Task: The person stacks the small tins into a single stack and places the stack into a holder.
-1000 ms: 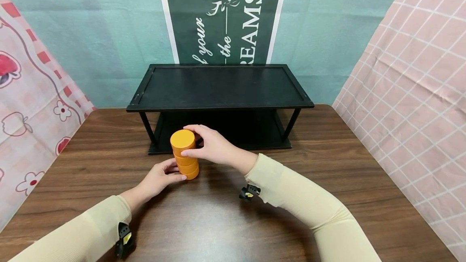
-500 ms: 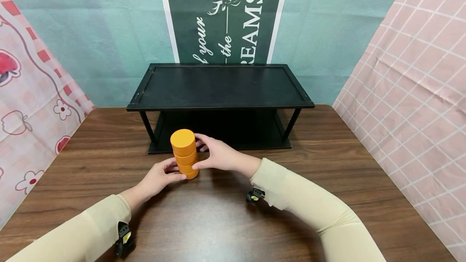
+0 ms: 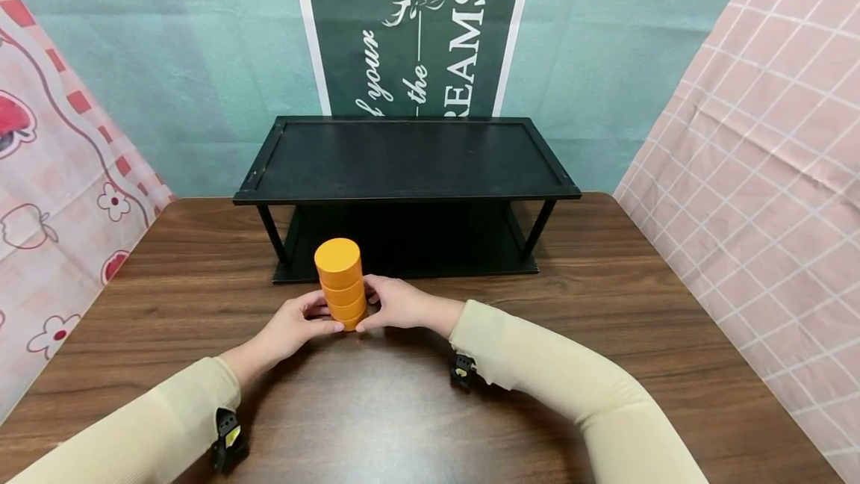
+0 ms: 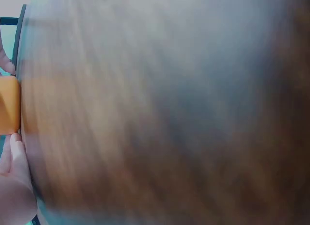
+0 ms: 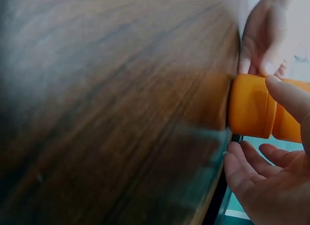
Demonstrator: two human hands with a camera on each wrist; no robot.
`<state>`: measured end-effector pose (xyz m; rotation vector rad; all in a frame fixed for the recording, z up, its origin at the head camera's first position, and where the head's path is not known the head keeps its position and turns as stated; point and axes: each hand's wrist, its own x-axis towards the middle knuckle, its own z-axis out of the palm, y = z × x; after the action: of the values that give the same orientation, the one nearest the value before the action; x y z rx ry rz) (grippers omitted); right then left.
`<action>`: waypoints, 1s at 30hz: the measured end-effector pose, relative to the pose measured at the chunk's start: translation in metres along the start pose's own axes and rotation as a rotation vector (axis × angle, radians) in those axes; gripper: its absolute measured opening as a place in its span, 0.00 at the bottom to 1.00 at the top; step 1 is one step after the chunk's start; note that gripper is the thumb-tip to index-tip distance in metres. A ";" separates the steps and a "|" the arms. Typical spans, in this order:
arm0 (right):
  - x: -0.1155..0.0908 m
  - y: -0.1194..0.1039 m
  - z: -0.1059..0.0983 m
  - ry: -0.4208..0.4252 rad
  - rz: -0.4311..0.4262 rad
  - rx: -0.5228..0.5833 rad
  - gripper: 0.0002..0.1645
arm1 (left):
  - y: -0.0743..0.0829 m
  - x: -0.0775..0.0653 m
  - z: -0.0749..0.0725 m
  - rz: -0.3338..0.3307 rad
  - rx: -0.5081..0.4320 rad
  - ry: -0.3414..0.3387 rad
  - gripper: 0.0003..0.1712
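Note:
A stack of several orange cylindrical pieces (image 3: 340,275) stands upright on the table in front of a black two-tier shelf. My left hand (image 3: 289,329) holds its base from the left, thumb in front and fingers behind. On the other side, my right hand (image 3: 399,303) is low by the stack, its thumb close to the bottom piece. The right wrist view has that right hand (image 5: 271,176) with fingers loosely bent and a gap from the orange surface (image 5: 252,106). Only the lowest orange piece (image 4: 8,106) shows in the left wrist view.
The black shelf (image 3: 403,159) stands at the back of the wooden table (image 3: 403,402), its lower tier close behind the stack. Pink cloths hang at the left (image 3: 60,230) and right (image 3: 759,170). A teal cloth (image 3: 201,58) covers the back.
My right hand has slid down the right side of the stack, from near its top to its base. The left hand and the stack have stayed in place.

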<state>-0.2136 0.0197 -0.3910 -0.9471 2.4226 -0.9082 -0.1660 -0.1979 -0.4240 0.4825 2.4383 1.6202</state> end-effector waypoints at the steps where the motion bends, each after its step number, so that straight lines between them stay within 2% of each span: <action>1: 0.001 0.000 0.001 -0.001 -0.001 -0.004 0.39 | 0.001 0.001 0.000 0.005 0.007 -0.004 0.29; 7: 0.002 0.000 0.003 0.015 -0.008 -0.037 0.34 | 0.005 0.003 -0.002 0.039 0.047 -0.031 0.28; 13: 0.001 0.001 0.002 0.034 -0.005 -0.040 0.33 | 0.008 0.006 -0.002 0.055 0.069 -0.035 0.26; 30: -0.012 0.005 -0.007 0.063 0.012 -0.007 0.34 | 0.012 0.017 0.005 0.076 0.041 -0.061 0.26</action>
<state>-0.2117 0.0341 -0.3886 -0.9189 2.4826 -0.9387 -0.1785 -0.1828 -0.4139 0.6281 2.4406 1.5628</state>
